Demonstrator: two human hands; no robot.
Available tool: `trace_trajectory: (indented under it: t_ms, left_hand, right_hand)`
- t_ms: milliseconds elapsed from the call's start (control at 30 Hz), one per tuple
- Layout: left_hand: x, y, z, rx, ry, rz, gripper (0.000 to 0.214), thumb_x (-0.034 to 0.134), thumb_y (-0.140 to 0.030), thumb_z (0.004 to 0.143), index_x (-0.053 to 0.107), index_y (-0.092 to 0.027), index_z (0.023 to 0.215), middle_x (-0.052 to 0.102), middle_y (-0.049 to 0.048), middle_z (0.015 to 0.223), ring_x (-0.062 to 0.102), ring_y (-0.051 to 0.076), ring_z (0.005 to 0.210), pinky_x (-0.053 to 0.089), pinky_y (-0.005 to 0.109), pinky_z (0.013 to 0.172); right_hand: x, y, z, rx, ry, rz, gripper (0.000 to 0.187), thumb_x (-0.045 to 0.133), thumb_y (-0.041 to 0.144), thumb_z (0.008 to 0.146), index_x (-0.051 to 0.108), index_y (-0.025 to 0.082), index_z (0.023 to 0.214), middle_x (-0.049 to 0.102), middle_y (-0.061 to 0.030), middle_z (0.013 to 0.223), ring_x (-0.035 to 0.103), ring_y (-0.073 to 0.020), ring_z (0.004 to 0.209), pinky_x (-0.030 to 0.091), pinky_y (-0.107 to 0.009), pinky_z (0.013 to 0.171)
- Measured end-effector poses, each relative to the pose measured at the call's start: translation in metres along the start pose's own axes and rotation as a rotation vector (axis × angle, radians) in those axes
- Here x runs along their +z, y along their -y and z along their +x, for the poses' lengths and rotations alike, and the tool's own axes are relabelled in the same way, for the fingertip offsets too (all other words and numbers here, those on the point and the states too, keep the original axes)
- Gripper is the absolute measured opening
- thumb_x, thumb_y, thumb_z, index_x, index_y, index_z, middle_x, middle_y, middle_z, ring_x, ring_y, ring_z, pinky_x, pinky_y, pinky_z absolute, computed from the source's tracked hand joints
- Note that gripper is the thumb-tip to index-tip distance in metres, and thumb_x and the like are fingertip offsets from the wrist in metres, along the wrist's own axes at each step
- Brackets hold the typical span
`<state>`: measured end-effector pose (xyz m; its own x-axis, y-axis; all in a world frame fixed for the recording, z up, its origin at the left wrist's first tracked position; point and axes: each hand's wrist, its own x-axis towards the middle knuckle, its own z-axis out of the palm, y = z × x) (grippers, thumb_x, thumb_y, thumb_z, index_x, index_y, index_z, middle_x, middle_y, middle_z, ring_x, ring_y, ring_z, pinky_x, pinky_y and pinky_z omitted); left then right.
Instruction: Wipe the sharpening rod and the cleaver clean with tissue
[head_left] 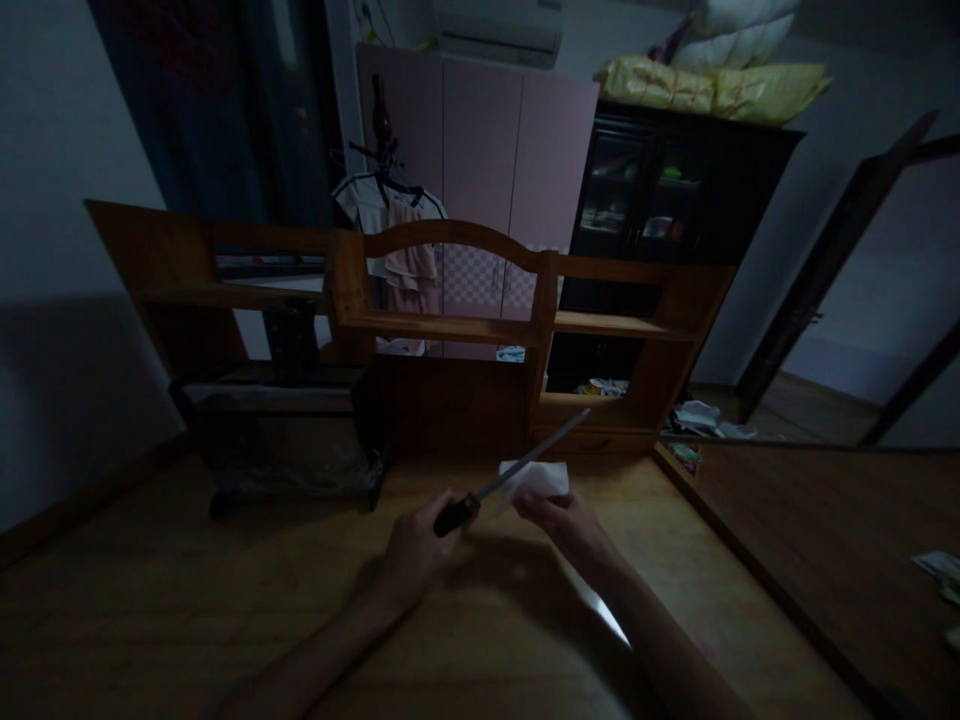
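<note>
My left hand is closed around the dark handle of a long thin metal rod, like a sharpening steel, which points up and to the right. My right hand pinches a white tissue against the lower part of the rod. Both hands hover just above a wooden desk. A pale streak lies along my right forearm; I cannot make out what it is.
A wooden shelf unit stands at the back of the desk, with a dark machine under plastic at its left. Behind are a pink wardrobe, a dark glass cabinet and hanging clothes. Papers lie at right.
</note>
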<state>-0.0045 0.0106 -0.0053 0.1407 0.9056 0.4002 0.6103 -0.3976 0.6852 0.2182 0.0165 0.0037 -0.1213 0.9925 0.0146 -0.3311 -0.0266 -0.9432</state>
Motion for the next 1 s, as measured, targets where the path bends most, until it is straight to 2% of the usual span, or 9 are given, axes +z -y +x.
trace_trajectory:
  t_ms: [133,300,467,733,1000]
  left_hand:
    - [0.001,-0.003,-0.004,0.031,0.090,0.086,0.014,0.056,-0.027,0.081,0.064,-0.024,0.092,0.069,0.0011,0.083,0.064,0.019,0.076,0.041,0.023,0.065]
    - [0.000,-0.005,-0.004,0.048,0.164,0.172,0.018,0.056,-0.019,0.078,0.065,-0.024,0.093,0.070,0.0022,0.086,0.065,0.020,0.080,0.041,0.024,0.069]
    - [-0.005,-0.011,-0.004,0.041,0.209,0.210,0.022,0.056,-0.019,0.078,0.065,-0.027,0.096,0.070,0.0016,0.087,0.065,0.021,0.082,0.042,0.025,0.070]
    - [-0.004,-0.013,-0.004,0.045,0.251,0.218,0.017,0.053,-0.019,0.081,0.063,-0.026,0.093,0.070,0.0016,0.084,0.065,0.021,0.079,0.040,0.024,0.067]
    - [-0.001,-0.009,-0.004,0.067,0.257,0.197,0.012,0.052,-0.018,0.081,0.060,-0.024,0.088,0.069,0.0022,0.083,0.064,0.019,0.076,0.038,0.023,0.065]
  right_hand:
    - [0.007,-0.004,-0.006,-0.009,0.013,-0.098,0.034,0.080,0.036,0.063,0.071,0.015,0.089,0.071,-0.0072,0.091,0.064,-0.0219,0.087,0.048,-0.035,0.084]
    - [0.012,-0.007,-0.011,-0.003,0.034,-0.236,0.025,0.078,0.034,0.065,0.071,0.017,0.081,0.071,-0.0038,0.082,0.063,-0.0207,0.078,0.047,-0.031,0.074]
    - [0.017,-0.014,-0.011,0.000,0.064,-0.174,0.018,0.077,0.028,0.064,0.071,0.017,0.078,0.070,-0.0022,0.078,0.063,-0.0194,0.074,0.047,-0.029,0.070]
    - [0.015,-0.025,-0.006,-0.007,0.062,-0.128,0.029,0.077,0.036,0.066,0.072,0.014,0.083,0.071,-0.0077,0.084,0.065,-0.0211,0.075,0.048,-0.032,0.072]
    - [0.018,-0.016,-0.007,-0.044,0.047,-0.168,0.023,0.076,0.035,0.068,0.071,0.014,0.077,0.070,-0.0038,0.077,0.063,-0.0175,0.070,0.046,-0.028,0.069]
